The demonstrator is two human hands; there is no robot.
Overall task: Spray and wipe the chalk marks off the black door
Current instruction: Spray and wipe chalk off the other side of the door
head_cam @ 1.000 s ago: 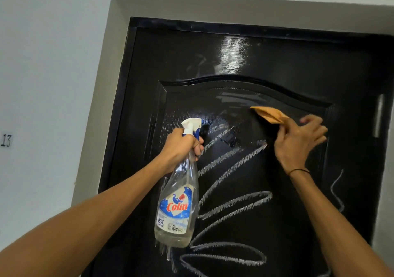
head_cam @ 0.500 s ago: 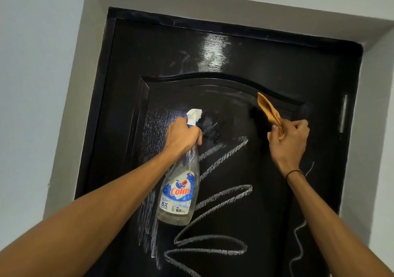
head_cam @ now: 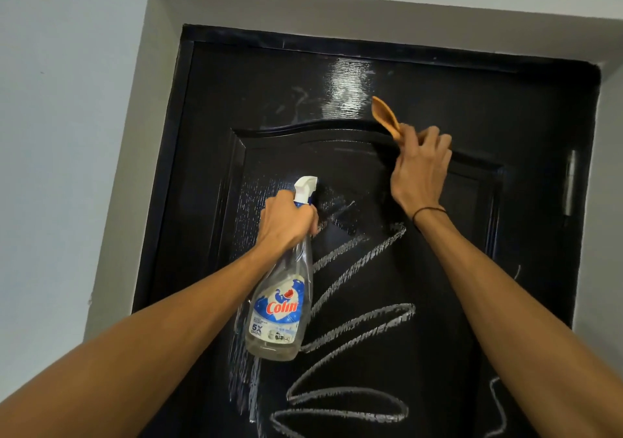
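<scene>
The black door point(head_cam: 472, 107) fills the middle of the head view, its arched panel covered lower down with white zigzag chalk marks point(head_cam: 357, 323). My left hand point(head_cam: 288, 221) grips the neck of a clear spray bottle point(head_cam: 281, 309) with a white nozzle and a blue "Colin" label, held close to the panel. My right hand point(head_cam: 421, 167) grips an orange cloth point(head_cam: 386, 117) at the raised arch moulding, one end of the cloth sticking up and to the left. Faint smears show on the door above the arch. A thinner chalk squiggle point(head_cam: 499, 404) runs down the right stile.
A grey door frame point(head_cam: 141, 154) surrounds the door, with pale wall point(head_cam: 60, 134) to the left and above. A metal hinge point(head_cam: 569, 184) sits at the door's right edge. A dark band circles my right wrist.
My right hand has carried the orange cloth upward from the panel to the arch moulding. My left hand has kept hold of the bottle in roughly the same place.
</scene>
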